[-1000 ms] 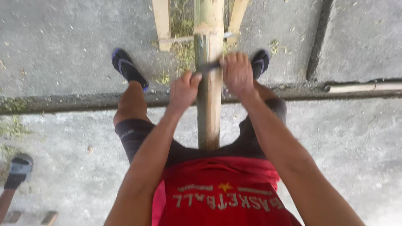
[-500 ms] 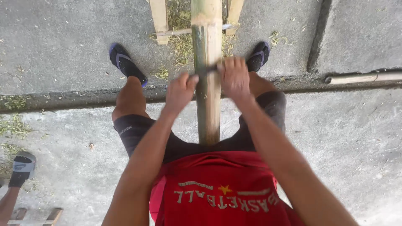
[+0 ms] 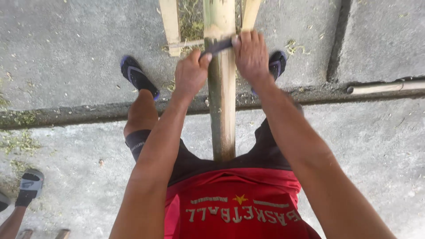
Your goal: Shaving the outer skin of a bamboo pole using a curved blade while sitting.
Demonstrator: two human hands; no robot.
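A blade (image 3: 215, 47) lies across the bamboo pole (image 3: 221, 102), between both hands.

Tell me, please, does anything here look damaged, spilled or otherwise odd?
Green shavings lie scattered on the concrete beside the bamboo pole, whose skin looks scraped pale beneath the dark blade both hands grip.

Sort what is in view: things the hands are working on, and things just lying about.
In use: left hand; right hand; dark blade held across the bamboo pole.
Lying about: wooden slats; grey pipe; green shavings.

Concrete floor (image 3: 79, 53) w/ green shavings (image 3: 20, 141).
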